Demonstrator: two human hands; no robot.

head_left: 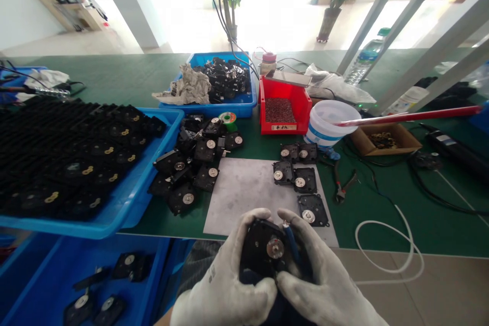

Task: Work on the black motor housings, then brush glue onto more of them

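Note:
My left hand point(233, 270), in a pale work glove, is wrapped round a black square mechanism point(256, 244) with a round metal disc. The mechanism is tilted up over the front edge of the table. My right hand point(317, 270), gloved too, is closed at its right side, the thumb by the lower edge. Between that hand's fingers and the mechanism stands a slim blue piece point(291, 240) with a pale tip; its kind is unclear. Several similar mechanisms point(312, 210) lie on a grey mat point(244, 183) beyond my hands.
A pile of mechanisms point(187, 197) lies left of the mat, beside a blue tray point(133, 201) of black housings. Behind stand a red bin point(284, 127) of small parts and a white bucket point(328, 119). Pliers point(340, 188) and a white tube point(397, 282) are at right.

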